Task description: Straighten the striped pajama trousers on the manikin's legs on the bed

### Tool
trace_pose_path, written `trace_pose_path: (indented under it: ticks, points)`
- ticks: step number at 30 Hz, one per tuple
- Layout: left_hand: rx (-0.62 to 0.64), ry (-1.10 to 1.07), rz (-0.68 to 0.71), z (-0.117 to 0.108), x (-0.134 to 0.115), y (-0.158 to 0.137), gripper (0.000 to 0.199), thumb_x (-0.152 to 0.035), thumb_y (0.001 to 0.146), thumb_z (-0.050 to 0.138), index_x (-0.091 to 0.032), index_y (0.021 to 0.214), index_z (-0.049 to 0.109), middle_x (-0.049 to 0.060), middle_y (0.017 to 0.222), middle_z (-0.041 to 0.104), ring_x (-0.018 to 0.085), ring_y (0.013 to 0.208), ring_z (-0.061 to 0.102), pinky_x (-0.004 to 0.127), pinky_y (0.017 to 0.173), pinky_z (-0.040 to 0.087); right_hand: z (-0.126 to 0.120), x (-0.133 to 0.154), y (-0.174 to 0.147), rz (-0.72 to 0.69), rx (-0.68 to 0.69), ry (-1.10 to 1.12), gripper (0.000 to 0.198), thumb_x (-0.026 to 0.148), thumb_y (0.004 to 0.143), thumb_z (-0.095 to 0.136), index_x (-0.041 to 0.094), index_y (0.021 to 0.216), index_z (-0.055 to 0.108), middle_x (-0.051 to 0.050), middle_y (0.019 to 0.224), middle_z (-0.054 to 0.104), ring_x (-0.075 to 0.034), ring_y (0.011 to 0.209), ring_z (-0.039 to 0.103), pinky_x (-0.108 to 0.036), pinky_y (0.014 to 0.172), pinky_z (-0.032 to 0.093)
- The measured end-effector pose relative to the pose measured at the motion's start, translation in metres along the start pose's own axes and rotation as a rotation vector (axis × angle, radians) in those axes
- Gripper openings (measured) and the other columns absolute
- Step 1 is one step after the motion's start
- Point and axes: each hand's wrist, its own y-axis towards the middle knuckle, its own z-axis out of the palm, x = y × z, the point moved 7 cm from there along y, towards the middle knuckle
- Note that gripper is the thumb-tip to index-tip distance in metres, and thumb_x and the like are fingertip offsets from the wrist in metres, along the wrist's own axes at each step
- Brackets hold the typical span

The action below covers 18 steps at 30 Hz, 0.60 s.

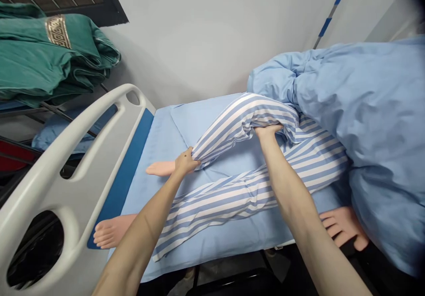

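Supporting the likely heavy manikin leg (226, 130), the left hand (187, 160) wraps its ankle (171, 167) nearer the footboard (109, 154); the right hand (267, 130), fingers hidden, cups its knee (270, 106) farther away.

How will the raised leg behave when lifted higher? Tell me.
The raised leg will probably hinge rather than flop: it bends at the knee above the right grip. It may feel heavy, since the left grip holds its lower end too. Its striped fabric could slide, being bunched near the knee.
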Motion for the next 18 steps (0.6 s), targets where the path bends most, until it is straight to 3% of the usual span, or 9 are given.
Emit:
trace_pose_path:
  ticks: [4,9,13,18]
  points:
    - [-0.019,-0.017,-0.045,0.0,0.002,0.003,0.049,-0.041,0.075,0.061,-0.028,0.122,0.053,0.005,0.107,0.072,0.027,0.098,0.068,0.031,0.074,0.048,0.006,-0.002,-0.01,0.042,0.048,0.135,0.072,0.06,0.092,0.007,0.026,0.114,0.067,-0.012,0.102,0.066,-0.028,0.108,0.061,-0.055,0.087,0.053]
    - [-0.067,0.074,-0.031,-0.022,0.006,0.007,0.046,-0.044,0.073,0.062,-0.028,0.116,0.057,0.006,0.108,0.072,0.029,0.102,0.066,0.033,0.08,0.048,0.009,-0.003,-0.017,0.088,0.016,0.489,0.075,0.067,0.088,0.003,0.03,0.108,0.065,-0.005,0.106,0.068,-0.025,0.109,0.063,-0.055,0.09,0.056]
    - [-0.049,0.157,-0.021,-0.051,0.023,0.003,0.049,-0.041,0.071,0.063,-0.027,0.117,0.057,0.007,0.107,0.072,0.03,0.099,0.067,0.033,0.077,0.048,0.006,-0.014,-0.02,0.086,0.012,0.518,0.071,0.069,0.087,0.008,0.03,0.104,0.066,-0.005,0.11,0.069,-0.026,0.111,0.065,-0.059,0.091,0.055]
    - [-0.008,0.304,0.039,-0.089,0.043,-0.011,0.051,-0.04,0.069,0.065,-0.024,0.117,0.059,0.009,0.098,0.071,0.031,0.092,0.067,0.033,0.076,0.046,-0.011,-0.047,-0.023,0.046,0.003,0.475,0.079,0.071,0.087,0.004,0.027,0.105,0.067,-0.008,0.116,0.068,-0.028,0.115,0.064,-0.066,0.094,0.05]
